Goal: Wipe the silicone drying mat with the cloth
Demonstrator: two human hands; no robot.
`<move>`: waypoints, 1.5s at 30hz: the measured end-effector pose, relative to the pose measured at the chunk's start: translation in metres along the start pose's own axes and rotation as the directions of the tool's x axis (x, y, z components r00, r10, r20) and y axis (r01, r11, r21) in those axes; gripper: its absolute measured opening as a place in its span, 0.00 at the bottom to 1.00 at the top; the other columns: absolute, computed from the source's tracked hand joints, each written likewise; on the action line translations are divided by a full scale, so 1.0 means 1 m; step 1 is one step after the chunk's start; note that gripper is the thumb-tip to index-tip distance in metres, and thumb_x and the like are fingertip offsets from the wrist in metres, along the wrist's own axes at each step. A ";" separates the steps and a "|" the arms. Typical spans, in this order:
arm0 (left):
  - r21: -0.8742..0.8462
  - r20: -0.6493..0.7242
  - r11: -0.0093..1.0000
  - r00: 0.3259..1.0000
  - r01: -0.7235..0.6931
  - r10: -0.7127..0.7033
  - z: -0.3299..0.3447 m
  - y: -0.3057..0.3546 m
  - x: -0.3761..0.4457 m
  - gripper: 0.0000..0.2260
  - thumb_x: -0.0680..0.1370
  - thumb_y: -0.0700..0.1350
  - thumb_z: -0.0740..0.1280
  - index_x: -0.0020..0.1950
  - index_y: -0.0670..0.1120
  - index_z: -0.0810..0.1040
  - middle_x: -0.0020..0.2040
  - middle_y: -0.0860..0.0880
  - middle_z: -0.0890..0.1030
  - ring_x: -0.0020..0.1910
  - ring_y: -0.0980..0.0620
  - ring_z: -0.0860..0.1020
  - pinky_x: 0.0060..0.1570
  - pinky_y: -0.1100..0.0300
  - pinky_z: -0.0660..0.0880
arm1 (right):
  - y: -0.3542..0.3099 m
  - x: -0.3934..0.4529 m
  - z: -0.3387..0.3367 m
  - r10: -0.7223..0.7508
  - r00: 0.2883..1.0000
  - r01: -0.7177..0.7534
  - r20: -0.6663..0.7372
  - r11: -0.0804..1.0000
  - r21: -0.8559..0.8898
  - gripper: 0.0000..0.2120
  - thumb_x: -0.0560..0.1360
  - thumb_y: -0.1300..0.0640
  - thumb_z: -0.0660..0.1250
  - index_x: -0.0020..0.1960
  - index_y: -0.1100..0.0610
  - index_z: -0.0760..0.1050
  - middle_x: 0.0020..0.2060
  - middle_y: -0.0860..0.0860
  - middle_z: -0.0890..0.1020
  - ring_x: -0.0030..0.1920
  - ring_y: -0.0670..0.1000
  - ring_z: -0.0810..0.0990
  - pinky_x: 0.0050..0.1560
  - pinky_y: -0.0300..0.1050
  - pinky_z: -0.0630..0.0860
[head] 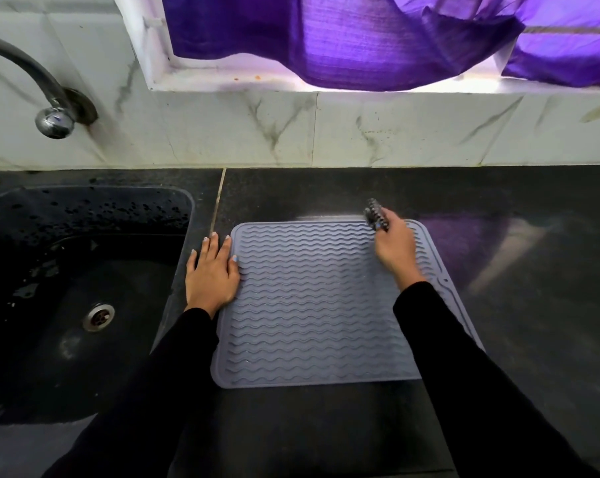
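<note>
1. Here, a dark stone counter [326, 426] runs under a wall of white marble-look tiles [222, 132], its polished top catching a purple sheen on the right.
2. Above the tiles, a purple curtain [343, 39] hangs in a white-framed window opening, its hem sagging onto the sill.
3. To the left, a black sink [22, 339] is set into the counter, beaded with water drops along its far wall, with a metal drain [98, 316] in its floor.
4. A chrome tap [47, 98] curves out from the wall over the sink's far left corner.
5. The grey silicone drying mat [312, 305] lies flat on the counter just right of the sink, its top ribbed with wavy ridges.
6. The left hand [211, 274] rests palm down at the mat's left edge, fingers straight and slightly spread, the thumb lying on the mat and the rest on the counter.
7. The right hand [393, 243] reaches to the mat's far right corner, its fingers curled around a small dark bunched cloth [374, 212].
8. The cloth sticks out past the fingers, over the mat's far rim.
9. Both arms are in black sleeves [464, 374].
</note>
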State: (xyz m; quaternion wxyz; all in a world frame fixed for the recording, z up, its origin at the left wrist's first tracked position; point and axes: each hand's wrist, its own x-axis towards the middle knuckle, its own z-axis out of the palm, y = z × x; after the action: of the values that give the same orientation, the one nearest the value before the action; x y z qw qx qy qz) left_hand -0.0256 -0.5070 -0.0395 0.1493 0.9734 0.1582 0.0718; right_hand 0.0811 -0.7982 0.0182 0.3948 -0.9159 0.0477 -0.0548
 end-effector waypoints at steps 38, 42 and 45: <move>0.013 0.049 1.000 0.999 -0.009 0.008 -0.005 0.002 -0.031 0.28 0.79 0.57 0.45 0.77 0.48 0.55 0.78 0.45 0.54 0.77 0.49 0.50 0.74 0.50 0.43 | 0.059 -0.056 -0.005 -0.181 0.976 0.216 0.121 0.864 -0.455 0.35 0.74 0.60 0.62 0.76 0.56 0.48 0.76 0.51 0.53 0.75 0.48 0.51 0.70 0.40 0.42; -0.026 -0.014 1.000 1.000 -0.008 0.007 -0.005 0.003 -0.032 0.28 0.78 0.56 0.46 0.76 0.48 0.59 0.77 0.46 0.57 0.77 0.50 0.53 0.74 0.49 0.46 | 0.062 -0.052 -0.008 -0.144 0.986 0.164 0.080 0.913 -0.374 0.35 0.72 0.62 0.64 0.75 0.52 0.54 0.74 0.47 0.58 0.74 0.46 0.56 0.70 0.41 0.49; -0.042 -0.039 0.999 0.999 -0.015 0.014 -0.005 0.002 -0.031 0.29 0.77 0.56 0.46 0.75 0.46 0.61 0.76 0.46 0.59 0.76 0.50 0.54 0.74 0.50 0.47 | 0.061 -0.055 -0.008 -0.128 0.992 0.123 -0.002 0.958 -0.260 0.32 0.72 0.63 0.63 0.73 0.48 0.59 0.72 0.44 0.63 0.72 0.47 0.63 0.69 0.47 0.59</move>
State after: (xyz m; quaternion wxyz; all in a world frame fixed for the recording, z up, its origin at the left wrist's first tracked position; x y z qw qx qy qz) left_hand -0.0548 -0.5182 -0.0371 0.1663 0.9696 0.1525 0.0952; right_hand 0.0228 -0.8387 -0.0243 0.2671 -0.9602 0.0000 -0.0814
